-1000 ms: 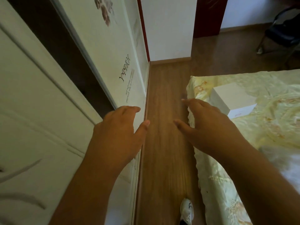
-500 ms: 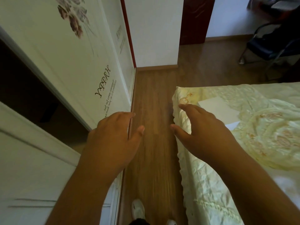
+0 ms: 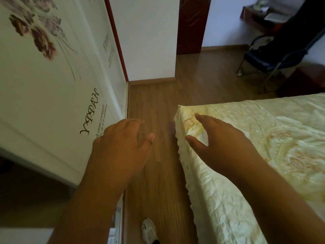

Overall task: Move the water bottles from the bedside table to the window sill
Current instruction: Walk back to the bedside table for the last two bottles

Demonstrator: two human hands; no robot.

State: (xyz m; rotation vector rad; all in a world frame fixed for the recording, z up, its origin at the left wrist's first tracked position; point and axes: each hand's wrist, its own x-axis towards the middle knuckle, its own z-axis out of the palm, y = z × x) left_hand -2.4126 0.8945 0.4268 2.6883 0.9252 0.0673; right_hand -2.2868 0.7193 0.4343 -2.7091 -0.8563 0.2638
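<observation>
Your left hand [image 3: 121,147] and right hand [image 3: 223,145] are released, empty, held forward, probably for balance; no bottles are visible beside the cream quilted bed [image 3: 255,138].

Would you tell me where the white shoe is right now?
In the head view, the white shoe is at bottom centre on the wooden floor, between wardrobe door and bed.

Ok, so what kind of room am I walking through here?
Most likely a bedroom in a home. A bed with a pale yellow embroidered cover fills the right side, a white sliding wardrobe door with flower prints runs along the left, and a wood floor leads between them toward a doorway.
</observation>
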